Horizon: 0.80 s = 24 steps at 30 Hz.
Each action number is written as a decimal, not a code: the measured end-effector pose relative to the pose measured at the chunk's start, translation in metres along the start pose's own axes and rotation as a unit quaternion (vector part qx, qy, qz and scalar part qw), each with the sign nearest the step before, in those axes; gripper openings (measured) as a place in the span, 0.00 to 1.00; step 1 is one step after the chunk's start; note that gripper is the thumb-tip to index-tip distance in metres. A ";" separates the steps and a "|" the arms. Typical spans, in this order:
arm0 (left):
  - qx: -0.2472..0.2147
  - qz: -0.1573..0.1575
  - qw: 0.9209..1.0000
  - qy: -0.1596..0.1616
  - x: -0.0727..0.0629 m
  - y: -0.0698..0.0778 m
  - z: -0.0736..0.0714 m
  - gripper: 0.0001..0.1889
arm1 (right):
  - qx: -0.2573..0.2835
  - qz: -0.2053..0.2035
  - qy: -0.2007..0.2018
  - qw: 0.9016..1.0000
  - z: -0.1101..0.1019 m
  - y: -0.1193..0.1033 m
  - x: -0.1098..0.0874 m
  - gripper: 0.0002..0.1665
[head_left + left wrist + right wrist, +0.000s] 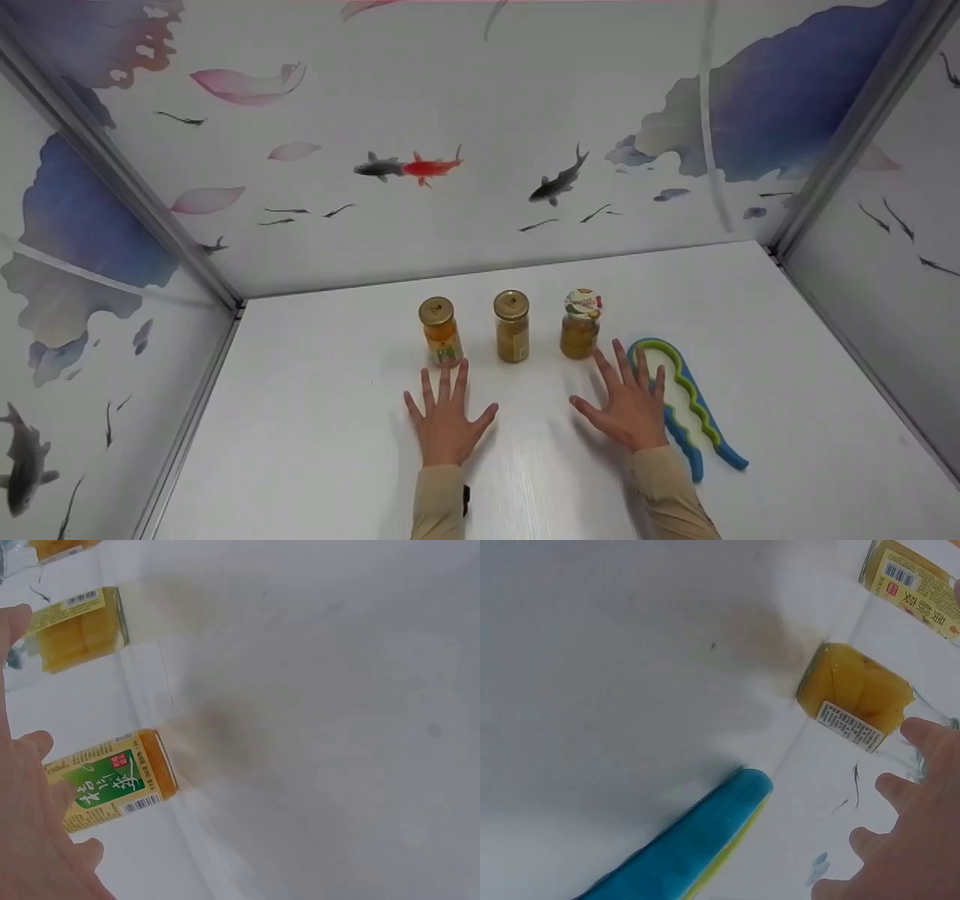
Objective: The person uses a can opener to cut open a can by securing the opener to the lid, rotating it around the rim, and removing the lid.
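Observation:
Three glass jars stand in a row on the white table. The left jar (441, 332) has a gold lid, orange contents and a green-and-yellow label (105, 784). A second gold-lidded jar (512, 328) is in the middle. On the right, a jar (580, 334) with a patterned pale lid holds yellow fruit pieces (855, 686). My left hand (448, 420), fingers spread, is in front of the left jar. My right hand (628, 405), likewise spread, is between the right jar and a blue-and-green jar opener (694, 405), overlapping part of it in the head view. Neither hand holds anything.
White panels printed with fish and petals enclose the table at the back (480, 232) and both sides. Metal corner posts (847, 127) rise at the back corners. The jar opener's two wavy handles point toward the front right.

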State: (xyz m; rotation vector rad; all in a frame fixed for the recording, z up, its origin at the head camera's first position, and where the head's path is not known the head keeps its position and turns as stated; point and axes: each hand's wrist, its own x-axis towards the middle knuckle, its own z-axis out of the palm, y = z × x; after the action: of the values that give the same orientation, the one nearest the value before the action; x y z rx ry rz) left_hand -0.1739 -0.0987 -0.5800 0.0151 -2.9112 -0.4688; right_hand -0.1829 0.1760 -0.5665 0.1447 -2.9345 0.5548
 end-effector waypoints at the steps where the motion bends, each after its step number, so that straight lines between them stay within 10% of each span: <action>1: 0.000 -0.005 1.000 0.000 0.000 -0.002 -0.001 0.45 | -0.002 0.002 -0.001 1.000 -0.001 0.002 0.000 0.52; 12: -0.051 -0.068 0.996 -0.015 0.004 -0.027 -0.007 0.46 | -0.008 0.043 -0.013 0.999 -0.020 0.030 -0.003 0.50; 24: -0.221 -0.141 0.963 -0.061 0.025 -0.038 -0.013 0.46 | 0.015 0.132 -0.096 0.986 -0.046 0.058 -0.017 0.61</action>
State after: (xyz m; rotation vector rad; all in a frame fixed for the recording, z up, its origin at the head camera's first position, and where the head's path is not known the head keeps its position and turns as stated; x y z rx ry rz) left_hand -0.1968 -0.1398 -0.5748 0.3514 -2.8580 -1.1970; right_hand -0.1677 0.2479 -0.5476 -0.2037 -3.1562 0.6560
